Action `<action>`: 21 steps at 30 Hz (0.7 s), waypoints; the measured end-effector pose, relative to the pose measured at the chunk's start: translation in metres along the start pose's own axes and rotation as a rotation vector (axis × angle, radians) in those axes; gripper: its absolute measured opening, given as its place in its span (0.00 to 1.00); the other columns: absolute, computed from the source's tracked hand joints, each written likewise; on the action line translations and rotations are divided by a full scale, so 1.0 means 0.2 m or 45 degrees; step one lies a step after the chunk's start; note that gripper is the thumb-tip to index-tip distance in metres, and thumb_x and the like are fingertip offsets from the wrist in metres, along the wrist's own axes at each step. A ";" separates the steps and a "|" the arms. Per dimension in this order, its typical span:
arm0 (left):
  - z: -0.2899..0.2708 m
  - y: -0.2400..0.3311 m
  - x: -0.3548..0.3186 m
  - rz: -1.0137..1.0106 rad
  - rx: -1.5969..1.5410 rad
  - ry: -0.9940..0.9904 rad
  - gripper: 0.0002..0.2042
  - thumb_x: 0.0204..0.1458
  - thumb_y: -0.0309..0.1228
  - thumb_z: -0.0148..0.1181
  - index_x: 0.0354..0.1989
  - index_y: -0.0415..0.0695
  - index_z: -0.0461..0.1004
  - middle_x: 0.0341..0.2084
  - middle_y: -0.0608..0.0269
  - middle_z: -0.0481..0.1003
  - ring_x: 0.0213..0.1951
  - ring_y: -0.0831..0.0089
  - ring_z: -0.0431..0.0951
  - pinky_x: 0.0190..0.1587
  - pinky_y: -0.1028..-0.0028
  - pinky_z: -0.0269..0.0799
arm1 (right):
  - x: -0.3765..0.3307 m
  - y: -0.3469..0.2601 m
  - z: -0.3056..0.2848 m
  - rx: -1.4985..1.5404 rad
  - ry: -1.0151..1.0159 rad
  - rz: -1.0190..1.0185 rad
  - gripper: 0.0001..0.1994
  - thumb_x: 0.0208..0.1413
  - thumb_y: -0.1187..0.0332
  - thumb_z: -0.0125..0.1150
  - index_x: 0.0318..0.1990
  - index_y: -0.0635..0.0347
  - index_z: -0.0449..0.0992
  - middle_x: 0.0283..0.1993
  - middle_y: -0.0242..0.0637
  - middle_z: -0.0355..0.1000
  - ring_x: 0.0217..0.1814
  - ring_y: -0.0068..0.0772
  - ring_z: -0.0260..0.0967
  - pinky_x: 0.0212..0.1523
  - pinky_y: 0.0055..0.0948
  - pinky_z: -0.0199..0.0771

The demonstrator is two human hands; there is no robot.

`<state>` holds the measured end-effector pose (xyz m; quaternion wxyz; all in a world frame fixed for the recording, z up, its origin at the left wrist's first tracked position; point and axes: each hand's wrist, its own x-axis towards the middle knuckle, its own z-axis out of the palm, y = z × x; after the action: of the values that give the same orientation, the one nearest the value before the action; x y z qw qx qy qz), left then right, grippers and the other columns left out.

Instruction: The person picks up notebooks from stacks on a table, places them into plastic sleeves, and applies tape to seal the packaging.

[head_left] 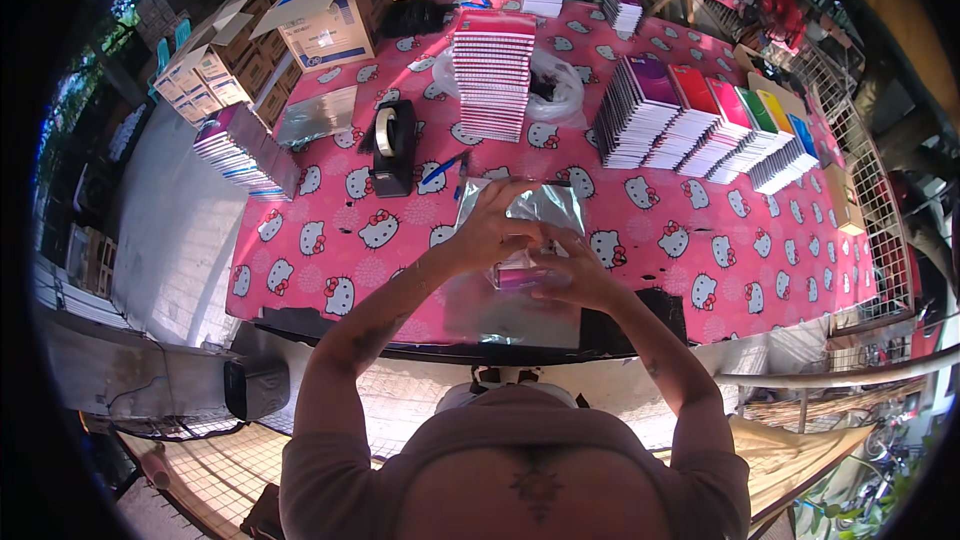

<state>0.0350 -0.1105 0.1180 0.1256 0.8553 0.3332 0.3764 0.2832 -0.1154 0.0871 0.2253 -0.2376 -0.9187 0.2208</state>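
- Both hands meet at the near middle of the bench [300, 270], over a sheet of silver wrapping foil [520, 305].
- The left hand [497, 230] comes over the top, fingers curled down and pinching the foil's folded edge.
- The right hand [570, 275] sits just beside it, fingers pressed onto a small pink packet [520, 275] that is half hidden under them.
- Risk: the foil looks slippery, so a loose pinch could let the fold spring open.
- Risk: pulling too hard could tear or crease the thin sheet.
- The tape dispenser [392, 145] stands to the far left, with a blue pen [443, 168] beside it.
- A tall stack of booklets [492, 75] stands far behind; a careless elbow could topple it.
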 end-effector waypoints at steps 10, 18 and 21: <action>0.05 -0.09 -0.18 -0.942 -1.270 0.221 0.38 0.57 0.26 0.64 0.75 0.54 0.52 0.70 0.48 0.56 0.65 0.63 0.66 0.61 0.67 0.69 | 0.09 0.10 0.14 1.246 0.537 0.454 0.21 0.60 0.60 0.65 0.59 0.56 0.76 0.70 0.41 0.59 0.69 0.36 0.60 0.63 0.37 0.64; 0.09 0.00 -0.24 -0.761 -0.727 -0.132 0.29 0.57 0.28 0.62 0.69 0.45 0.63 0.63 0.55 0.70 0.63 0.70 0.70 0.61 0.67 0.69 | 0.10 0.16 0.12 1.012 0.131 0.503 0.22 0.59 0.65 0.67 0.60 0.57 0.73 0.54 0.32 0.74 0.53 0.25 0.70 0.54 0.31 0.71; -0.01 0.09 -0.27 -0.343 0.065 -0.149 0.27 0.53 0.30 0.65 0.64 0.46 0.70 0.63 0.55 0.70 0.61 0.63 0.71 0.59 0.65 0.70 | 0.10 0.03 -0.03 0.653 0.200 0.076 0.25 0.53 0.62 0.71 0.58 0.55 0.75 0.58 0.33 0.71 0.60 0.34 0.67 0.60 0.41 0.67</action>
<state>0.0154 -0.1609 0.0975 0.1724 0.8263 0.4465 0.2969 0.2729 -0.0989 0.0941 0.3423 -0.2164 -0.8050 0.4337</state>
